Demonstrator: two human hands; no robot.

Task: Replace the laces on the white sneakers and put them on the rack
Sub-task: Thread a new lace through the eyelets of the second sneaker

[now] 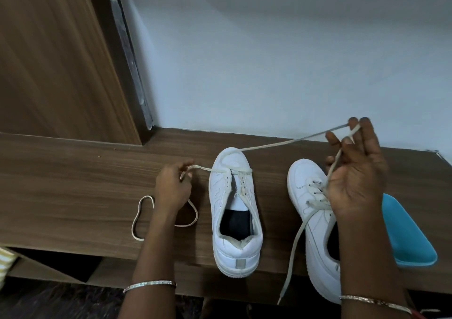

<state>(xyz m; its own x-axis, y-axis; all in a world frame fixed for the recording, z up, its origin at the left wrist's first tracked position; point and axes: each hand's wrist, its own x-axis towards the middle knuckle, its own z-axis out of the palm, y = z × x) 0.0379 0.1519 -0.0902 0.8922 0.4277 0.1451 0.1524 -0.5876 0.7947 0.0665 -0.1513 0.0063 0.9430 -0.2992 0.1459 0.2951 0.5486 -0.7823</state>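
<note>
Up close, the right hand is raised, its curled fingertips pinching a flat cream shoelace. The strand runs taut down-left to the toe eyelets of the white leather sneaker standing mid-bench. Low on the brown wooden bench top, just left of that shoe, the left hand pinches the lace's other side, slack looping behind its wrist. A second white sneaker, laced, sits beneath the right hand, beside a turquoise plastic piece.

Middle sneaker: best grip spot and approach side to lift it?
Grip the middle sneaker at its heel collar, coming from above on the near side: the heel faces the person and the mouth is open upward, easy to hook. The toe end is poorer: the lace crosses it, pulled by the left hand and right hand.
</note>
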